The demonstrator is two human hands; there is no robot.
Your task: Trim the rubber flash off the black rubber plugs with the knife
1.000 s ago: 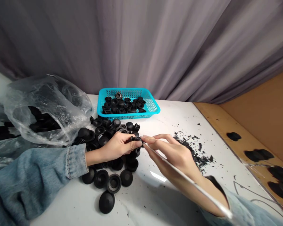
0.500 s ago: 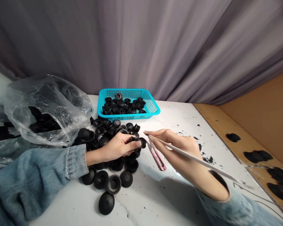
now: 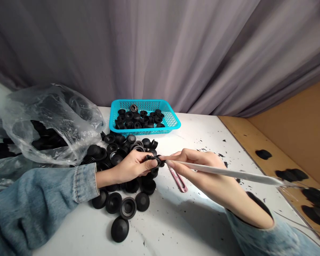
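My left hand point(image 3: 128, 166) pinches a small black ribbed rubber cap point(image 3: 159, 161) between thumb and fingers, just above a loose heap of similar black caps point(image 3: 114, 203). From the right, my right hand point(image 3: 202, 161) grips a long, thin, pale stick-like tool point(image 3: 229, 172) like a pen. Its front end is at the right side of the held cap; whether it touches cannot be made out. Pink-handled thread snips point(image 3: 180, 184) lie on the table under my right hand, their blades partly hidden.
A turquoise plastic basket point(image 3: 146, 132) holding more black caps stands behind the heap. A clear plastic bag point(image 3: 69, 117) with black pieces lies at the left. Black scraps point(image 3: 220, 155) dot the white table point(image 3: 176, 231). Several flat black pieces point(image 3: 264, 154) lie on the wooden board at right.
My right hand has moved slightly left, bringing the tool's front end up to the cap. The tool's back end has swung upward. My left hand keeps the cap nearly in place.
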